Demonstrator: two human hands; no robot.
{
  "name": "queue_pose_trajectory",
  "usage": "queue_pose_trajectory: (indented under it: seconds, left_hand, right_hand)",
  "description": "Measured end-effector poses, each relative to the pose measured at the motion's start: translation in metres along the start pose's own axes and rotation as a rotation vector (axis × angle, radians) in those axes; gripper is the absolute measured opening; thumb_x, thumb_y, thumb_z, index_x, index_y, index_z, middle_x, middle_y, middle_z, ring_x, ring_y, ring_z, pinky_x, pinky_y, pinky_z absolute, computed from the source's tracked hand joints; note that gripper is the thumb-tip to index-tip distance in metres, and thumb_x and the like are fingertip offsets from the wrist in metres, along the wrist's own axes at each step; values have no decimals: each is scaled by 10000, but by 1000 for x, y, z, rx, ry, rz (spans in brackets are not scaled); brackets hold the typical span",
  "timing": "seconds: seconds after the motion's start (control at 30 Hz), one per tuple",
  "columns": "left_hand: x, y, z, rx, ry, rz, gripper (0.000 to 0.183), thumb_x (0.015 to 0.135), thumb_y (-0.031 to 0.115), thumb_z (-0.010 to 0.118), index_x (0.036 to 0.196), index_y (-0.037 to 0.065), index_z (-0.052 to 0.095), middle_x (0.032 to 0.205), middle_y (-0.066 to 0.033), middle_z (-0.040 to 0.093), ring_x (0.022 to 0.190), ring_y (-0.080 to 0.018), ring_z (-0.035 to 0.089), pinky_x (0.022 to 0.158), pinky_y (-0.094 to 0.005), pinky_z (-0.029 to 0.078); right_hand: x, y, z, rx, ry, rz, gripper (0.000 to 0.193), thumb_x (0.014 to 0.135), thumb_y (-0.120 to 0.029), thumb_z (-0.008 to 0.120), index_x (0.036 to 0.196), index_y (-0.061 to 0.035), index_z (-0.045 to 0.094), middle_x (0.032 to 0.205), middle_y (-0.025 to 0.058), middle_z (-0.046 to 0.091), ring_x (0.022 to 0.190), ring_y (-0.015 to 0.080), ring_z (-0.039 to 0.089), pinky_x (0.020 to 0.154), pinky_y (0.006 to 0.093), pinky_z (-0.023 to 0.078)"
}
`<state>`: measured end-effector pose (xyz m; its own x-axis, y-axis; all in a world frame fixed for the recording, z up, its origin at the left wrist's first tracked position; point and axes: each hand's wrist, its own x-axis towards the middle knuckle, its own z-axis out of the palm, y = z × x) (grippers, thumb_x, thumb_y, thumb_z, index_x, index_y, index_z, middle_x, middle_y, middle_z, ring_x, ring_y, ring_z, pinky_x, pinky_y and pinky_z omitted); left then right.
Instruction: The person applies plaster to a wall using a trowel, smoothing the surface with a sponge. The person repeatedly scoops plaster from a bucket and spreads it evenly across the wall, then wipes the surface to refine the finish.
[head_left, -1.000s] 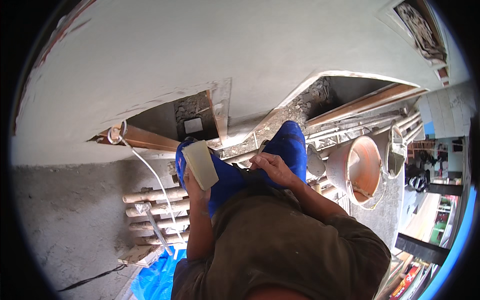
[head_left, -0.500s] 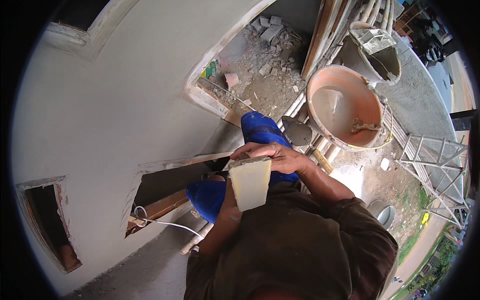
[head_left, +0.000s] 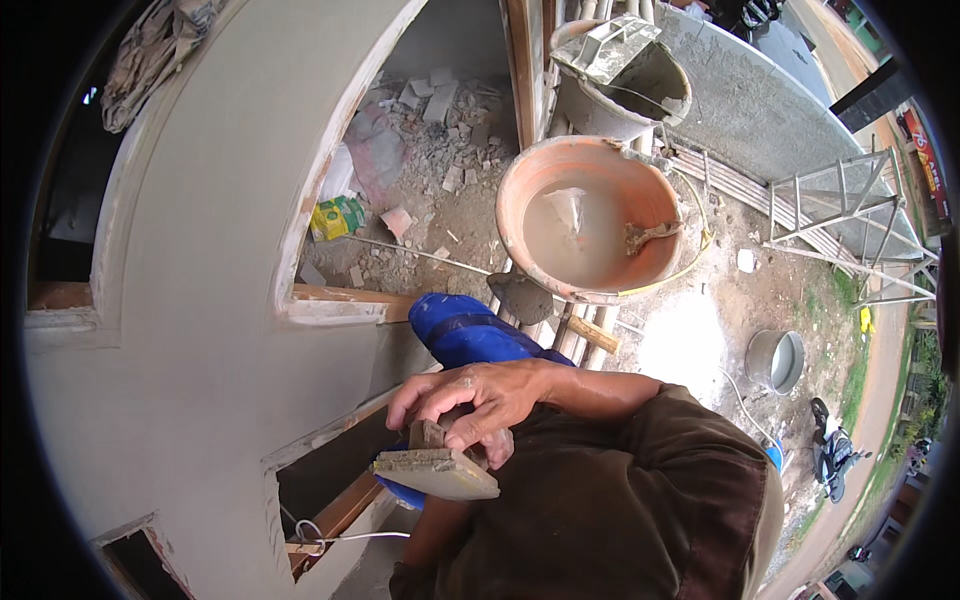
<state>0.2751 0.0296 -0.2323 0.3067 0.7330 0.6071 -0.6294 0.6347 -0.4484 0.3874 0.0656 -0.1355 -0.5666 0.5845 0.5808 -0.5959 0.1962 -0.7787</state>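
Note:
My right hand (head_left: 490, 392) is closed around the grip of a plastering float (head_left: 445, 482). The float is tilted, with its pale, yellow-edged pad facing down toward my chest and grey mortar on its back. Of my left hand (head_left: 499, 446), only a small part shows behind the float's grip; its fingers are mostly hidden. My left forearm rises from below toward the float. Beyond my blue-covered knee, a mortar-coated trowel (head_left: 522, 297) with a wooden handle rests beside the orange tub (head_left: 510, 215), which holds cloudy grey water and a brush-like tool.
A smooth plastered wall (head_left: 210, 200) with window openings stands on the left. Rubble (head_left: 450, 140) lies past the doorway. Behind the tub is a mortar-crusted bucket (head_left: 675, 95) with a float across it. Poles, a metal scaffold frame (head_left: 840, 205) and a metal pail (head_left: 765, 362) are to the right.
The view has turned, and the tub now appears farther left. The float has tipped from showing its pad broadly to nearly edge-on. My right hand now shows over its grip.

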Motion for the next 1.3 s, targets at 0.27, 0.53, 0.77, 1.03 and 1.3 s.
queue_pose_trajectory:
  seconds: [0.27,0.53,0.77,1.03,1.3]
  left_hand:
    - [31,-3,43,1288,824,-380,638,958,640,311,916,35,510,781,-116,545,687,-244,530,638,-367,447]
    - [-10,57,64,1646,1233,-168,570,983,558,358,880,34,558,805,-88,573,697,-182,532,672,-312,422]
    - [-33,67,57,1893,1477,-231,466,991,451,406,853,36,565,750,-68,578,662,-158,538,649,-301,429]
    - [-23,52,48,1916,1491,-226,409,994,382,435,846,26,572,755,-69,580,654,-149,547,642,-290,446]
    - [-24,59,48,1921,1522,-208,413,995,391,438,854,29,580,754,-61,580,660,-147,551,644,-287,439]
  right_hand:
    - [-57,-116,-58,-420,541,20,288,948,-228,627,1134,-10,599,1050,72,625,965,161,602,821,290,462]
    - [-167,-283,-300,-1824,818,884,336,907,-315,612,1147,-88,669,988,176,697,899,276,683,815,379,519]
    - [-190,-265,-384,-1854,484,1426,251,741,-240,683,950,-110,728,934,159,706,855,319,683,761,428,537]
    - [-154,-232,-382,-1862,392,1845,310,676,-153,724,973,-62,722,1036,123,706,999,295,673,816,420,556]
    - [-157,-220,-405,-1823,56,1886,463,650,-212,799,1072,-53,696,1106,116,690,1027,276,661,822,409,557]
